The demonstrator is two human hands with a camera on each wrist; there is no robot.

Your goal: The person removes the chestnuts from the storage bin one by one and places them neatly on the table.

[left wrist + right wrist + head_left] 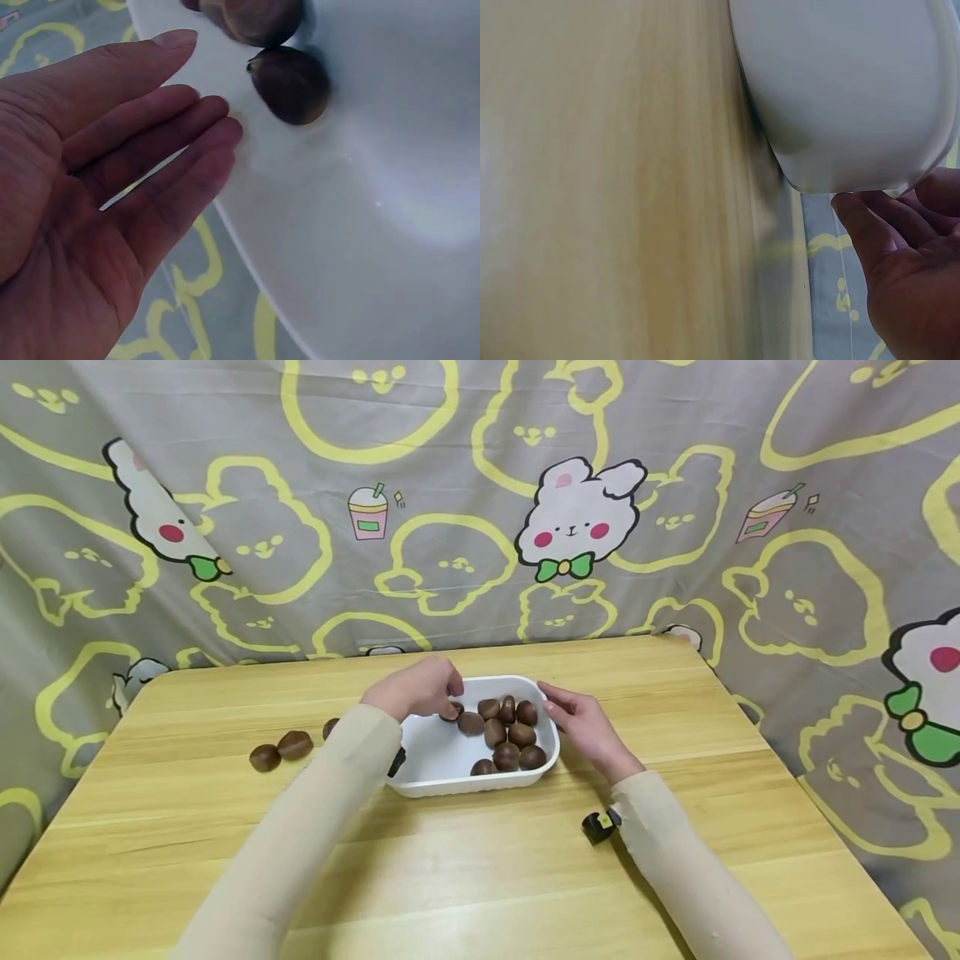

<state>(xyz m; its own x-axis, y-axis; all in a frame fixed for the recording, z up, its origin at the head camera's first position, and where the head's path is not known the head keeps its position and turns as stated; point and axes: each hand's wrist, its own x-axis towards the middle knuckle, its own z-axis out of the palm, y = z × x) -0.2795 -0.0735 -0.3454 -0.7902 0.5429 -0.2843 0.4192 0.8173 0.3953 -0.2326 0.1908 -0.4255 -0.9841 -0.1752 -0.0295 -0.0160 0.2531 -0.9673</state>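
A white tray (435,760) holds several brown chestnuts (506,756), mostly bunched toward its right end. My left hand (423,685) reaches over the tray's far left part, its fingertips beside a chestnut (452,710). In the left wrist view, thumb and fingers of this hand (135,150) are apart with nothing between them, and a dark chestnut (292,85) lies just beyond the fingertips. My right hand (588,727) touches the tray's right end. In the right wrist view its fairly straight fingers (866,229) rest against the outer wall near the rim.
Left of the tray, two chestnuts (295,744) lie on the wooden table (480,868), with another (330,727) partly hidden behind the left sleeve (300,835). A patterned curtain (450,585) hangs behind the table and along its right side.
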